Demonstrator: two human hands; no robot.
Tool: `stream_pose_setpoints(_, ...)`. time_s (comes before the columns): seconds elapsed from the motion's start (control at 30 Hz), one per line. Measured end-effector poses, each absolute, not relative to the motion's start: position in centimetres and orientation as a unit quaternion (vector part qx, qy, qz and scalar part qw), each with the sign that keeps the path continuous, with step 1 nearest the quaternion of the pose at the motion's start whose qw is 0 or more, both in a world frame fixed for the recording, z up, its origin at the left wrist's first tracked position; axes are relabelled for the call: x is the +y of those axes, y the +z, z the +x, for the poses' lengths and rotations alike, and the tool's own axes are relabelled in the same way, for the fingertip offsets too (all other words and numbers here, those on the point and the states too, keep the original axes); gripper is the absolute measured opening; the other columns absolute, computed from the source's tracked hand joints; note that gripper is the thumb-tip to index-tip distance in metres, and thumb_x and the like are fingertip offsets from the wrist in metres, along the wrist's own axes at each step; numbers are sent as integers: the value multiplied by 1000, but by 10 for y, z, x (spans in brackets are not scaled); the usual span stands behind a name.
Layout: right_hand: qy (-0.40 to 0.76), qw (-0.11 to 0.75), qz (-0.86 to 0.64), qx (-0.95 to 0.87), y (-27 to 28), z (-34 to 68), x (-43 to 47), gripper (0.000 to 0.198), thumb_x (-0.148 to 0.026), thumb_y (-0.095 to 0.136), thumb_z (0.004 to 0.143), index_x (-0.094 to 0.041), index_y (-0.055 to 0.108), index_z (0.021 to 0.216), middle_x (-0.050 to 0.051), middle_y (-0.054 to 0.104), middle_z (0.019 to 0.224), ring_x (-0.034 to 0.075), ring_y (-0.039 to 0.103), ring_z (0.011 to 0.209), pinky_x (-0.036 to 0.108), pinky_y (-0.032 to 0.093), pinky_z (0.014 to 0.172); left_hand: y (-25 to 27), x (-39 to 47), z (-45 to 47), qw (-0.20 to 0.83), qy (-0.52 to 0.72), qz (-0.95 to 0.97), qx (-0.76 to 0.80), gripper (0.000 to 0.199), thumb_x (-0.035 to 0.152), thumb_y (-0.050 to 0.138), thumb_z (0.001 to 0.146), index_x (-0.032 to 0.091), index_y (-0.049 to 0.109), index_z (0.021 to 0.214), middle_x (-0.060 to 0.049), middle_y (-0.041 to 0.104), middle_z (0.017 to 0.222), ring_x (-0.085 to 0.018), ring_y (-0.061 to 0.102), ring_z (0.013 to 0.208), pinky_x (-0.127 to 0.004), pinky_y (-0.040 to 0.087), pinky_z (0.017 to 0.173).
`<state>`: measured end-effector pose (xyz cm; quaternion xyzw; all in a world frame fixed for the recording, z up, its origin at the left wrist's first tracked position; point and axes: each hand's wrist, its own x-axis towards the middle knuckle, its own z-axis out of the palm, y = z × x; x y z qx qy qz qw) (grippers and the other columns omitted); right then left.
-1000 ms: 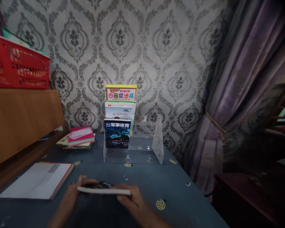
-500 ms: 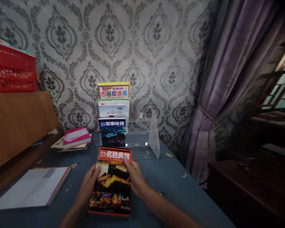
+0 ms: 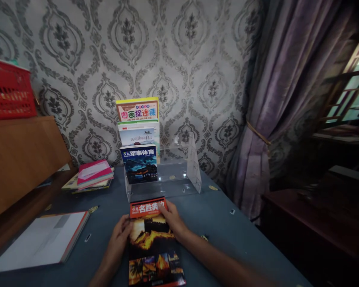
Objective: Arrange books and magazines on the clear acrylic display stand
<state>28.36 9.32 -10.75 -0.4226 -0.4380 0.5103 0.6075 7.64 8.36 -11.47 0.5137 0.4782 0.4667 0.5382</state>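
Between my two hands is a book (image 3: pixel 151 235) with a red title band and a golden wall scene on its dark cover. My left hand (image 3: pixel 119 235) grips its left edge, and my right hand (image 3: pixel 173 221) grips the upper right edge with the thumb on the cover. Just beyond stands a clear tiered rack (image 3: pixel 194 167). On its left side, several books lean in steps: a dark blue book (image 3: pixel 140 165) in front, a pale book (image 3: pixel 137 137) behind it, and a yellow-topped book (image 3: pixel 137 109) at the back.
Left of the rack lies a pile of books with a pink one (image 3: pixel 94 171) on top. A white-covered book (image 3: pixel 44 237) rests on the blue tabletop (image 3: pixel 227 239) nearer me. A red basket (image 3: pixel 10 93) sits on a wooden box (image 3: pixel 24 151). A purple curtain (image 3: pixel 254 171) hangs at right.
My hands have drawn the red-banded book a little nearer and to the right, away from the rack. It has turned slightly. The view has shifted a little.
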Motion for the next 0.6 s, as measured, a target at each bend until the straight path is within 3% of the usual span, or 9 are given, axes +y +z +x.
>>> stream_pose_setpoints(0.1,410,597,-460,-513,-123,291,103,43,-59,67,80,-18,66,92,4,73,87,25,68,89,39,54,85,-118,92,71,499,469,535,495,78,61,69,69,13,56,129,-9,73,96,-25,72,87,-34,57,74)
stream_pose_setpoints(0.2,300,575,-510,-565,-134,301,110,34,-41,59,85,-16,63,108,9,72,101,26,68,96,43,53,90,-121,98,64,413,431,620,509,63,55,61,75,13,62,121,-8,71,89,-24,69,83,-35,55,74)
stream_pose_setpoints(0.3,190,511,-553,-630,-132,305,104,34,-24,52,86,-15,62,117,14,68,114,28,64,109,47,51,98,-115,93,60,295,359,709,531,45,47,50,83,16,68,111,-7,70,87,-25,67,83,-41,54,83)
stream_pose_setpoints(0.37,114,450,-551,-693,-125,300,93,33,-19,49,89,-16,63,119,15,65,125,29,57,122,50,45,106,-110,87,59,204,318,752,540,38,39,46,87,19,70,108,-7,69,91,-26,65,94,-45,50,95)
stream_pose_setpoints(0.43,73,393,-510,-762,-117,289,81,33,-18,49,93,-18,64,122,15,62,134,28,53,130,51,41,112,-106,84,60,144,287,781,536,37,32,42,90,18,69,111,-9,67,99,-27,62,100,-45,49,97)
stream_pose_setpoints(0.6,54,242,-404,-881,-109,253,64,37,-18,47,99,-12,60,133,16,60,141,24,47,139,44,36,118,-112,86,60,102,296,816,486,32,22,40,93,18,66,111,-11,66,119,-25,58,115,-44,44,107)
